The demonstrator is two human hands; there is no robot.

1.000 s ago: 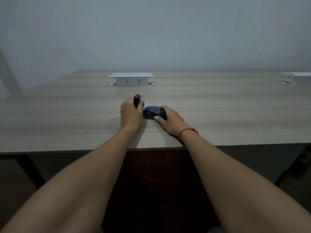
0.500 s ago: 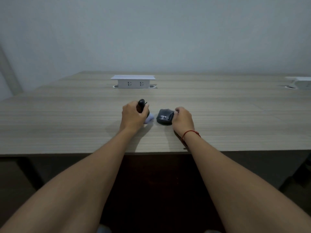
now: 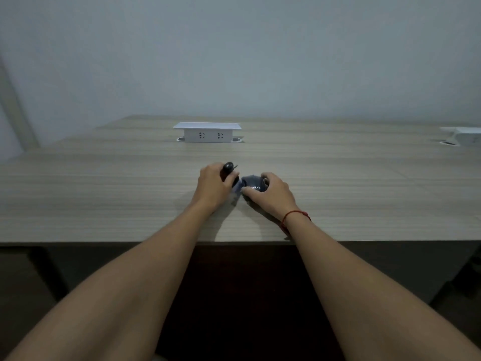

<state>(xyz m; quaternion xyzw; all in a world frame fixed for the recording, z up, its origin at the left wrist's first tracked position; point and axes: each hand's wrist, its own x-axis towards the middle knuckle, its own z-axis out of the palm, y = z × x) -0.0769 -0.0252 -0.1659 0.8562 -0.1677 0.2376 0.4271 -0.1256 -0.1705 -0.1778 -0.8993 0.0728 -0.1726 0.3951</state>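
My left hand [image 3: 213, 187] grips a small black rounded object [image 3: 229, 171] that stands upright above my fist, with a bit of pale cloth or tissue [image 3: 236, 188] under it. My right hand [image 3: 273, 192] curls round a dark computer mouse [image 3: 253, 184] with white lettering on its near end. The mouse lies on the wooden table [image 3: 104, 199], right beside the black object. A red string is tied round my right wrist.
A white pop-up socket box [image 3: 207, 132] stands at the middle back of the table. A second white box [image 3: 466, 135] sits at the far right edge. A plain wall rises behind. The table's near edge runs below my wrists.
My right hand brought the mouse back to the left, up against the black object, and my thumb now lies along its near side. My left hand stayed nearly in place.
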